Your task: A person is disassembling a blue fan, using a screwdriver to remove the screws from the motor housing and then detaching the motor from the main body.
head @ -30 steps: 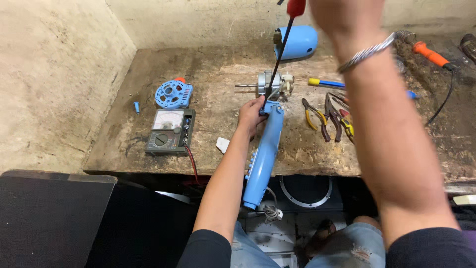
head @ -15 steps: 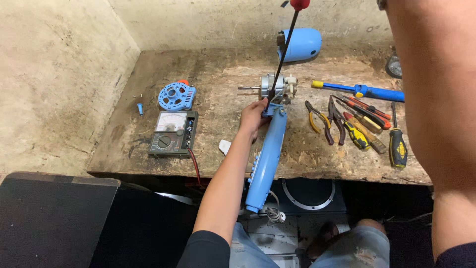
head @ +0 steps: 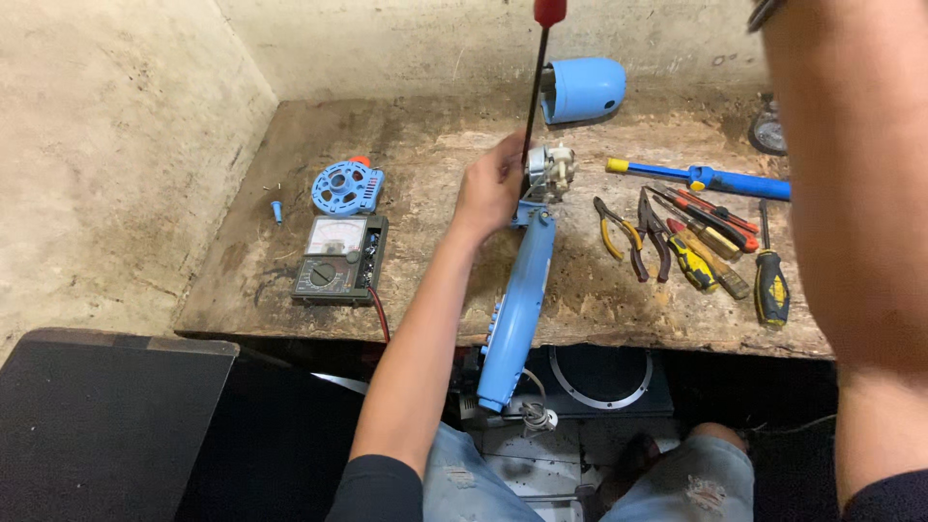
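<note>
Left hand grips the small motor at the top of the long blue housing, steadying it on the desk. A red-handled screwdriver stands upright, tip at the motor. The right hand is out of frame; its state cannot be told. Pliers lie beside the housing.

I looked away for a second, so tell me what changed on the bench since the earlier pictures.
Little changed on the bench. The raised right arm now fills the right edge, its hand out of view above. The left hand stays on the motor of the blue appliance body, the red-handled screwdriver still upright on it. Meter and pliers lie unmoved.
</note>
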